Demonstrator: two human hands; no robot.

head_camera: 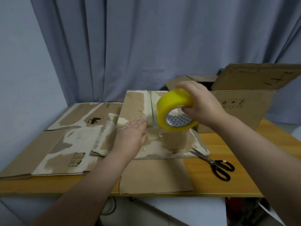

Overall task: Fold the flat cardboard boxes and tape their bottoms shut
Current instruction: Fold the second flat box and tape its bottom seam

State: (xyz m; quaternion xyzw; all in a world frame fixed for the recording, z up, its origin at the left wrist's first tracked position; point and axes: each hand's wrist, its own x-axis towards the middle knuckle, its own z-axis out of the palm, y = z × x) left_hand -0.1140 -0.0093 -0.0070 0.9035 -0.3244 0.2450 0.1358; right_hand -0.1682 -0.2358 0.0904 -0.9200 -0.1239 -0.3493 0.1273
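A folded cardboard box stands bottom-up in the middle of the table, its two flaps meeting along a centre seam with torn pale patches. My left hand lies flat with straight fingers on the box's near face, fingertips by the seam. My right hand grips a yellow tape roll just above the box at the seam's near end, thumb in the roll's core. Whether a strip runs from the roll to the box, I cannot tell.
Flat cardboard boxes lie stacked on the left of the wooden table. Black-handled scissors rest at the right front. An open cardboard box stands at the back right. A grey-blue curtain hangs behind.
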